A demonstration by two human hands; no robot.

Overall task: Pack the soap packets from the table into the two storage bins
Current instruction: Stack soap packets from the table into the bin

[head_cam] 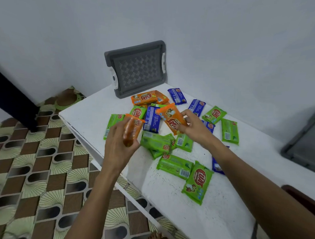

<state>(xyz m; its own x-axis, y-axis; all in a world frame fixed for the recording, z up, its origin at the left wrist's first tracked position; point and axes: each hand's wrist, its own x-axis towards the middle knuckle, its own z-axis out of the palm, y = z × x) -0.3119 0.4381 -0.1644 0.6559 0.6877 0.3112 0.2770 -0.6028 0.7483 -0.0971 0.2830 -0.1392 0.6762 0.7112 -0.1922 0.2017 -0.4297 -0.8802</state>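
Observation:
Soap packets in green, orange and blue lie scattered on the white table (pixel 212 219). My left hand (pixel 119 146) grips an orange packet (pixel 132 130), held edge-on above the table's left edge. My right hand (pixel 195 127) pinches another orange packet (pixel 171 118) by its near end, lifted over the pile. Two more orange packets (pixel 145 97) lie by the wall. Several green packets (pixel 198 182) are nearest me and blue ones (pixel 151 121) lie in the middle. No bin's inside is visible.
A grey bin lid (pixel 137 68) leans upright against the wall at the table's back. Another grey lid or bin edge (pixel 306 142) shows at the right. Patterned floor (pixel 35 168) lies to the left. A dark red object (pixel 300 196) sits behind my right forearm.

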